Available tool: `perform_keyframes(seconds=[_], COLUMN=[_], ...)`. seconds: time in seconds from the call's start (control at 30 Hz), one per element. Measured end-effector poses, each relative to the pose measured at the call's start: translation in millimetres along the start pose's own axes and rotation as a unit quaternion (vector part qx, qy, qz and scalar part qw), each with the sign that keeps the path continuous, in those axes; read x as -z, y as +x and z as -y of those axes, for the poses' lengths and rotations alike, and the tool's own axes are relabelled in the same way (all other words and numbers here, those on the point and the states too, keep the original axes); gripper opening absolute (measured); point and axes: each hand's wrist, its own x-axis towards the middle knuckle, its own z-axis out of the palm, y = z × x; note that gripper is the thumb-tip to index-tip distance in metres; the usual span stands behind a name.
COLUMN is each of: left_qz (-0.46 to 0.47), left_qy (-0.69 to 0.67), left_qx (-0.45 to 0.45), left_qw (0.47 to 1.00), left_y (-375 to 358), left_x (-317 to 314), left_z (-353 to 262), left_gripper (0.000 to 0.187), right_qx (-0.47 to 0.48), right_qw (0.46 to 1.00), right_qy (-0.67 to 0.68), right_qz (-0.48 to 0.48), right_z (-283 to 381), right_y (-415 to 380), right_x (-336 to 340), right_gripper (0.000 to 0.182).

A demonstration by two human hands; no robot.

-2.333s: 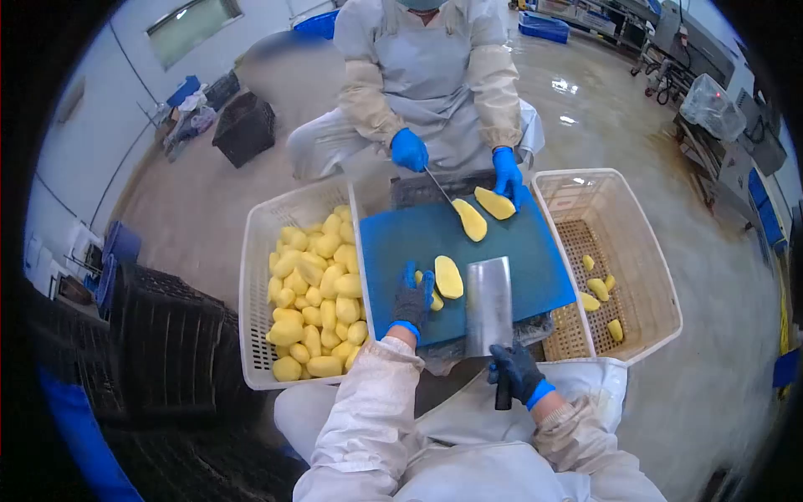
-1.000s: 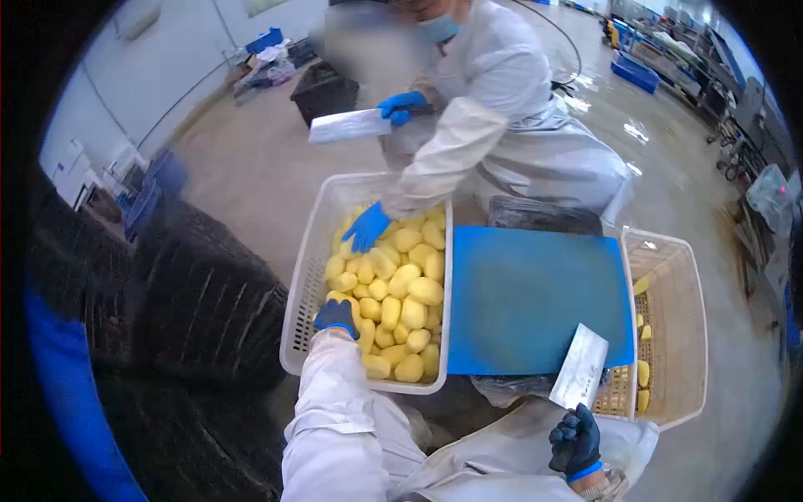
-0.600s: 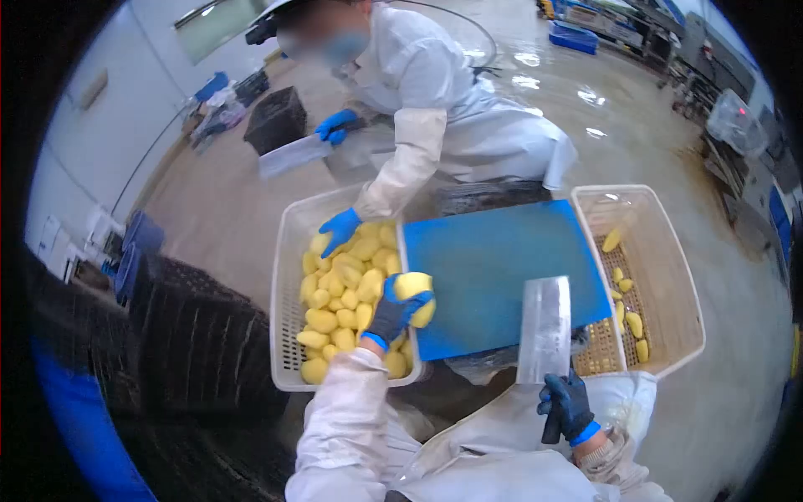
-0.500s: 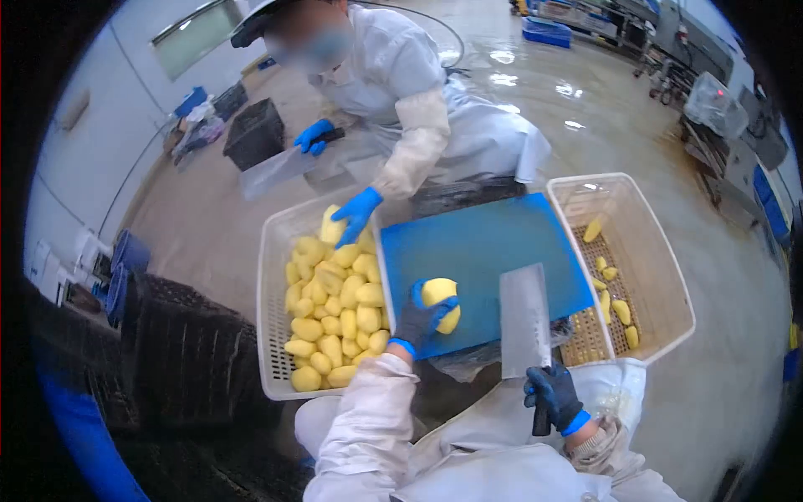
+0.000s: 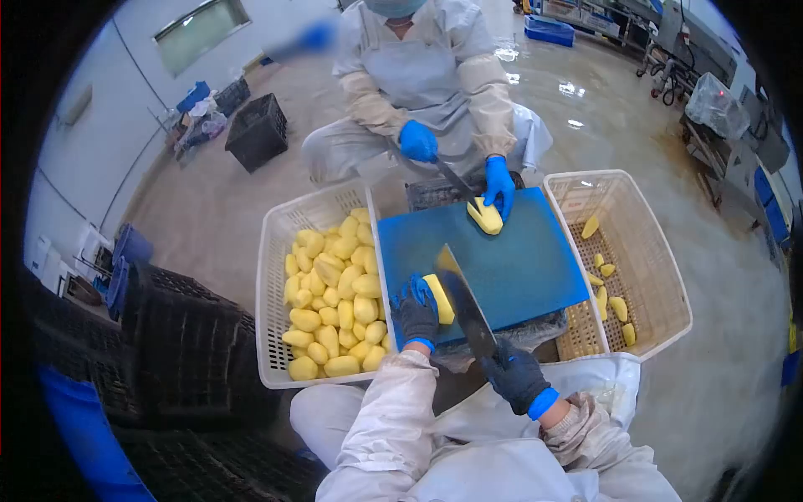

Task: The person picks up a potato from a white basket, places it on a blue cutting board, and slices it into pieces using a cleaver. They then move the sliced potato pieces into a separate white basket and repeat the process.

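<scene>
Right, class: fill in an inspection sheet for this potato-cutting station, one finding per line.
Surface: blue cutting board between two white baskets.
Job's things: peeled potato on the board, cleaver blade against it.
Clutter: left basket heaped with potatoes; right basket holds a few cut pieces.
Hands: left hand steadies the potato; right hand grips the cleaver.
Cables: nothing seen.
Surroundings: co-worker's gloved hand holds another potato; black crates; wet floor.
</scene>
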Motion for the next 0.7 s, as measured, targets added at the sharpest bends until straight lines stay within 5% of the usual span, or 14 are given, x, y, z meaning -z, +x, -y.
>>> perform_keyframes(seconds=[0.07, 0.53, 0.63, 0.7], left_qz=[0.003, 0.045, -0.114, -0.167], left_qy=[-0.01, 0.038, 0.047, -0.112], left_qx=[0.01, 0.003, -0.098, 0.029], left_qw=[1.0, 0.998, 0.988, 0.979], left_y=[0.2, -2.8, -9.3, -16.5], left_x=[-1.1, -0.8, -0.8, 24.9], left_z=[-0.5, 5.7, 16.4, 15.1], left_gripper=[0.04, 0.037, 0.034, 0.036], right_qx=[0.047, -0.009, 0.041, 0.038], right_qw=[0.992, 0.977, 0.978, 0.977], right_qy=[-0.117, -0.205, -0.201, -0.201], right_qz=[-0.018, 0.061, 0.044, 0.052], right_z=[13.8, 36.7, 51.9, 77.8], right_y=[1.0, 83.7, 73.3, 46.2], right_x=[3.0, -23.2, 6.7, 23.9], right_gripper=[0.031, 0.036, 0.036, 0.036])
